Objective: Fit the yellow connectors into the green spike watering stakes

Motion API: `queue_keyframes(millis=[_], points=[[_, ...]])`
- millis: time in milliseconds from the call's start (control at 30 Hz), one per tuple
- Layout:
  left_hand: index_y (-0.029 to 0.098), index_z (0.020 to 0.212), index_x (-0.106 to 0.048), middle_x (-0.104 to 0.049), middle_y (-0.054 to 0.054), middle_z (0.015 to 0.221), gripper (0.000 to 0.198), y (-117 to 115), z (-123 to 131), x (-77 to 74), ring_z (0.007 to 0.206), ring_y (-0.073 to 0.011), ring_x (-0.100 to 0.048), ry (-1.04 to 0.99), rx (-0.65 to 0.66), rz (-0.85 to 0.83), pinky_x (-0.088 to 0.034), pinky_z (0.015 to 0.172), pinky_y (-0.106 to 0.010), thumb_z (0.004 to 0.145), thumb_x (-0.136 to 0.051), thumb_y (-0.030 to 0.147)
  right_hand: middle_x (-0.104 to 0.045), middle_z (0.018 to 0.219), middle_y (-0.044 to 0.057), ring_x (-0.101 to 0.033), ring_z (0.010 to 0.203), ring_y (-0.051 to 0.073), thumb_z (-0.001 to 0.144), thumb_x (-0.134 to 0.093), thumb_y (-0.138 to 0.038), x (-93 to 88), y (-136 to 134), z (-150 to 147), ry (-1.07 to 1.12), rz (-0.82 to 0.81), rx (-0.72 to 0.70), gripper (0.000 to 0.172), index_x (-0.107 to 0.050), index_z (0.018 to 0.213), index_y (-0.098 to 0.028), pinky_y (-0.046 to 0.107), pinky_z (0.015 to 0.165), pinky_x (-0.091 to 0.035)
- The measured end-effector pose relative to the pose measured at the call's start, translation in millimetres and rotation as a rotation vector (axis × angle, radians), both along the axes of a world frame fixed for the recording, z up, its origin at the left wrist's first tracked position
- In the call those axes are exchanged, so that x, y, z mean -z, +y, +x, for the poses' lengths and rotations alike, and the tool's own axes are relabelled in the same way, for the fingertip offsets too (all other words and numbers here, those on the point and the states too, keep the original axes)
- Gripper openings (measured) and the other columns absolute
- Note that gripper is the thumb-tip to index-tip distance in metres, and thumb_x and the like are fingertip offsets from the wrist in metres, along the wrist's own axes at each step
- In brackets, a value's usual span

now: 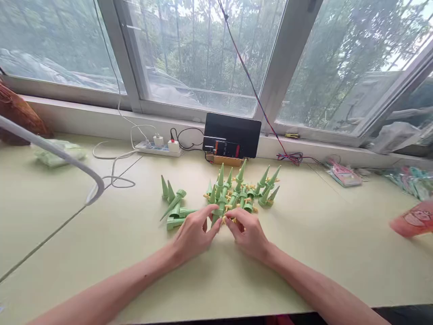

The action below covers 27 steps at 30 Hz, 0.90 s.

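My left hand (198, 225) is closed around a green plastic watering spike (216, 218), its fingers and thumb on either side of it. The fingertips of my right hand (246, 229) pinch a small yellow valve (223, 220) at the side of that spike. Whether the valve is seated in the spike I cannot tell. Just beyond my hands stands a cluster of green spikes (239, 178) with yellow valves, some upright and some tilted. Left of it, several green pieces (176, 208) lie or stand without visible yellow parts. A smaller group of spikes (265, 196) is at the right.
A dark tablet (233, 128) leans by the window, with a phone (226, 149) showing digits before it. A power strip (158, 148) with white cables lies left. A grey curved tube (67, 155) crosses the left side. A pink item (413, 220) sits far right on the table (304, 253).
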<state>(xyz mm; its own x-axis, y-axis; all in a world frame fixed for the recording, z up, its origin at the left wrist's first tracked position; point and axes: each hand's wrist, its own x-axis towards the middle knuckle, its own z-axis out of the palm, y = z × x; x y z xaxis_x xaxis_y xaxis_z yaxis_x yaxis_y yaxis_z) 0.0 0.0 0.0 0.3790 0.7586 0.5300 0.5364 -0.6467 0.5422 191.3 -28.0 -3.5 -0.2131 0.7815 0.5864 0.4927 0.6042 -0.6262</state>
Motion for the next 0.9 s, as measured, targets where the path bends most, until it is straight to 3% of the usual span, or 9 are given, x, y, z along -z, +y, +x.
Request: queue_keyframes(millis=[133, 467, 900], points=[[0.02, 0.116, -0.057, -0.061, 0.005, 0.075, 0.031, 0.4, -0.8, -1.2, 0.043, -0.0051, -0.048, -0.003, 0.038, -0.022, -0.044, 0.051, -0.02, 0.088, -0.064, 0.031, -0.066, 0.087, 0.005, -0.048, 0.056, 0.011, 0.098, -0.052, -0.021, -2.4, -1.5, 0.3, 0.018, 0.002, 0.009, 0.013, -0.065, 0.099, -0.017, 0.024, 0.054, -0.042], [0.021, 0.114, -0.052, -0.051, 0.01, 0.062, 0.029, -1.5, -3.3, 0.4, 0.041, -0.0056, -0.045, -0.014, 0.049, -0.086, -0.038, 0.047, -0.018, 0.09, -0.061, 0.033, -0.066, 0.093, 0.006, -0.047, 0.055, 0.011, 0.098, -0.052, -0.021, -0.8, -1.7, -1.1, 0.023, -0.008, -0.005, 0.012, -0.063, 0.103, -0.019, 0.025, 0.054, -0.041], [0.022, 0.109, -0.049, -0.05, 0.011, 0.061, 0.026, -6.4, -1.3, -3.2, 0.042, -0.0048, -0.041, -0.066, 0.12, -0.129, -0.037, 0.045, -0.016, 0.087, -0.062, 0.028, -0.061, 0.082, 0.005, -0.053, 0.061, 0.014, 0.097, -0.051, -0.023, -0.8, -4.2, -2.8, 0.122, -0.092, 0.024, 0.014, -0.063, 0.093, -0.018, 0.025, 0.055, -0.042]])
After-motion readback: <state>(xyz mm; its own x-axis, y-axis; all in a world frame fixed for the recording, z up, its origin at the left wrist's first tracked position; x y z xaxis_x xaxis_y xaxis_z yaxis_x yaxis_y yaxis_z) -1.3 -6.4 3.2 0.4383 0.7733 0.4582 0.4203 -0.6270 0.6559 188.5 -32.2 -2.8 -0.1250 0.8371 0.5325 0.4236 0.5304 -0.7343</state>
